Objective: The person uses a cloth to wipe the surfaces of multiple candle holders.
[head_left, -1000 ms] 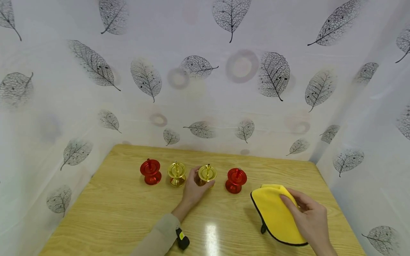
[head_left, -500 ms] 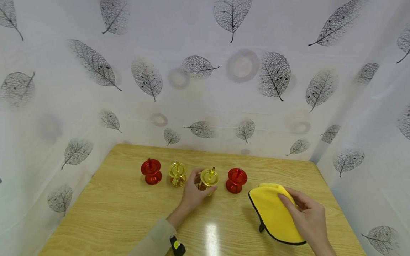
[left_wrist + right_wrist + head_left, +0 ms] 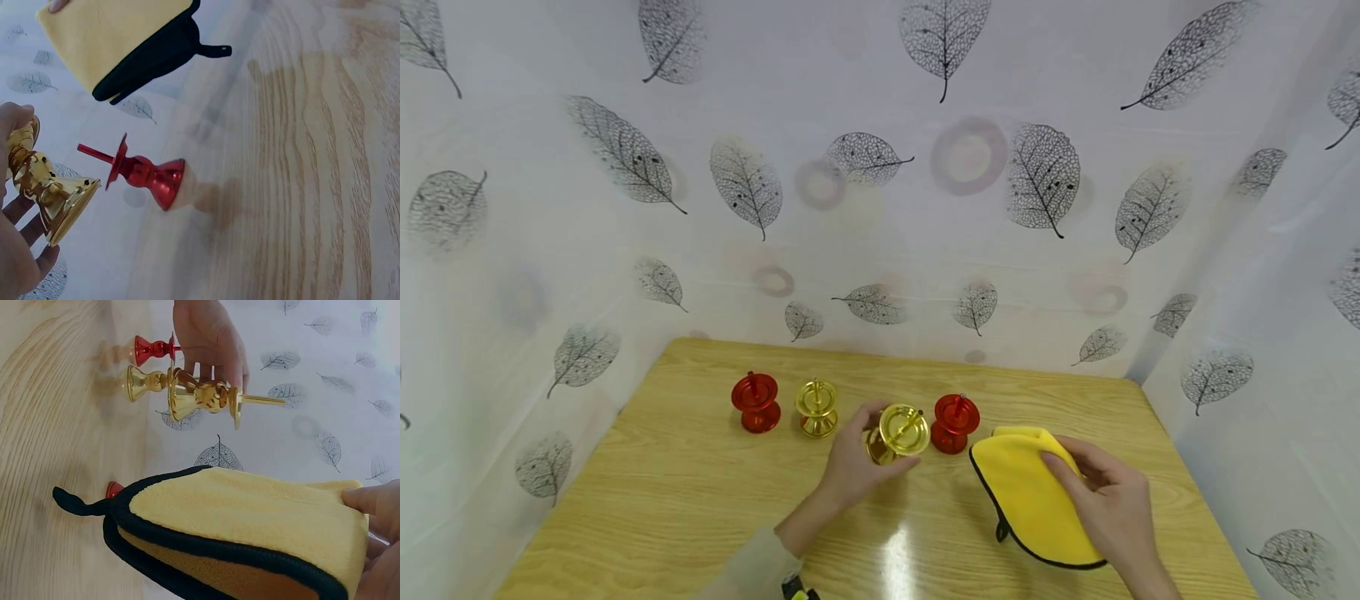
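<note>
My left hand (image 3: 850, 462) grips a gold candlestick (image 3: 891, 442) by its body, with the thumb in front. It is raised off the table, and its spiked top tips to the right. In the left wrist view the candlestick's flared base (image 3: 65, 206) hangs free. To the right, my right hand (image 3: 1116, 504) pinches a folded yellow cloth (image 3: 1033, 500) with black edging and a small black loop. The cloth is held up above the table. Between cloth and gold candlestick, a red candlestick (image 3: 952, 437) stands upright; in the right wrist view the cloth hides most of it.
Another red candlestick (image 3: 757, 408) and a second gold candlestick (image 3: 817, 412) stand upright at the back left of the wooden table (image 3: 685, 500). A pale curtain (image 3: 880, 233) with a leaf print surrounds the table at the back and sides.
My left hand has lifted the gold candlestick and brought it right and nearer me, tilting its top rightward. The cloth in my right hand has shifted slightly left.
</note>
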Demonstrator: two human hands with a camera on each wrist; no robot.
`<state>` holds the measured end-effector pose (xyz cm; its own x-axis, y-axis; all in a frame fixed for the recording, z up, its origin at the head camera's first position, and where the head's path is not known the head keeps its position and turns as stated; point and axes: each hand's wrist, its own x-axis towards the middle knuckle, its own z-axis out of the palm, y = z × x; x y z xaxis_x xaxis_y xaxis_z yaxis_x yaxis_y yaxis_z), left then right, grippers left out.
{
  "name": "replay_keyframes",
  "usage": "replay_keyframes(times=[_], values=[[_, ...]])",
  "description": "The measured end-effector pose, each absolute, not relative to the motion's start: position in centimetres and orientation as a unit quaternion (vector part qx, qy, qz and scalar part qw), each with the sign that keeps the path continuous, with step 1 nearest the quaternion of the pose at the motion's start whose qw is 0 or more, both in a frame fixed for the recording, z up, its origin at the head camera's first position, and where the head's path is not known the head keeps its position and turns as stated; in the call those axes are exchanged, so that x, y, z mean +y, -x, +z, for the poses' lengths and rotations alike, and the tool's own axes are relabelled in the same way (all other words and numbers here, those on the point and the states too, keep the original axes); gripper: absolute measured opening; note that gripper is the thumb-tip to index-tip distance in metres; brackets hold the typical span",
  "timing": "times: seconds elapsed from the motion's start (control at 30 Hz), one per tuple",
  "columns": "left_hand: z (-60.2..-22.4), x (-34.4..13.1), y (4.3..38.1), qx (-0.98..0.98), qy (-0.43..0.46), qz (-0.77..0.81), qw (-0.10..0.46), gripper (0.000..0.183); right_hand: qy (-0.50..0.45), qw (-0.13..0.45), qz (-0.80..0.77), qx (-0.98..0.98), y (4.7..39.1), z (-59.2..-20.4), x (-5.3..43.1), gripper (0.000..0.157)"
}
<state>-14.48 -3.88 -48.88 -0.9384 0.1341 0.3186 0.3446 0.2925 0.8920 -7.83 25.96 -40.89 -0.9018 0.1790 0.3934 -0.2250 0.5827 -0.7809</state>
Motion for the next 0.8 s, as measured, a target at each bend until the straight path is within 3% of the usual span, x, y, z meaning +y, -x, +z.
replay_keyframes(times=[0.3, 0.6, 0.8], values=[[-46.8, -4.0, 12.8, -0.804, 0.219, -0.54, 0.12, 0.079, -0.05, 0.221, 0.46, -0.859, 8.2, -40.3, 24.9, 0.021], [-45.5, -3.8, 11.8, -0.825, 0.321, -0.412, 0.217, 0.085, -0.128, 0.218, 0.48, -0.84, 8.8, -39.8, 23.2, 0.025], [-45.3, -3.7, 11.7, -0.828, 0.348, -0.364, 0.247, 0.085, -0.181, 0.198, 0.502, -0.822, 9.1, -39.9, 22.4, 0.026]])
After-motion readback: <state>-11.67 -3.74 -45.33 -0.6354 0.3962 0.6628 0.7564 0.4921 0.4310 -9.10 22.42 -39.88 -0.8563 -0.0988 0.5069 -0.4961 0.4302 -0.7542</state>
